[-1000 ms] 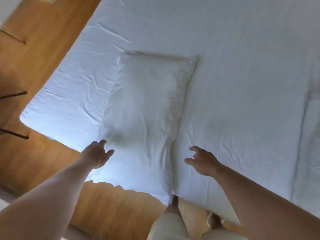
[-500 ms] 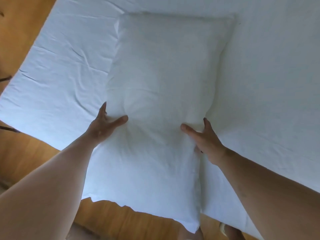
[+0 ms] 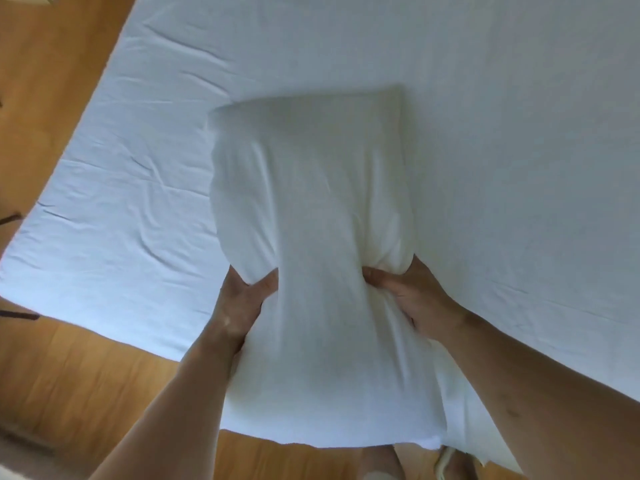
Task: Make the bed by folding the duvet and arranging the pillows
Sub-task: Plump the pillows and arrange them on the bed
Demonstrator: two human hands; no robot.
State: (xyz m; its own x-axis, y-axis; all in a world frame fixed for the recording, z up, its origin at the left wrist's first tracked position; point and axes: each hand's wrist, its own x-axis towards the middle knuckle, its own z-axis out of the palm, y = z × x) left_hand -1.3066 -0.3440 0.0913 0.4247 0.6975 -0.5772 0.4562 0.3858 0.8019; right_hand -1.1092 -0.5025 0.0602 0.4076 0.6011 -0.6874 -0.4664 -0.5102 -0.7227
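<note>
A white pillow point(image 3: 311, 209) is lifted lengthwise above the bed, its near end hanging past the mattress edge toward me. My left hand point(image 3: 242, 299) pinches its left side and my right hand point(image 3: 405, 292) pinches its right side, squeezing the middle into a waist. Under it lies the bed, covered by a white wrinkled sheet point(image 3: 121, 209). No duvet shows in this view.
Wooden floor point(image 3: 69, 375) runs along the left and near side of the bed. A dark thin leg point(image 3: 20, 315) of some furniture pokes in at the left edge. My legs and a slipper point(image 3: 446, 460) show below the pillow.
Both hands went from hovering open beside the pillow to gripping its sides, and the pillow has been raised and shifted right over the sheet.
</note>
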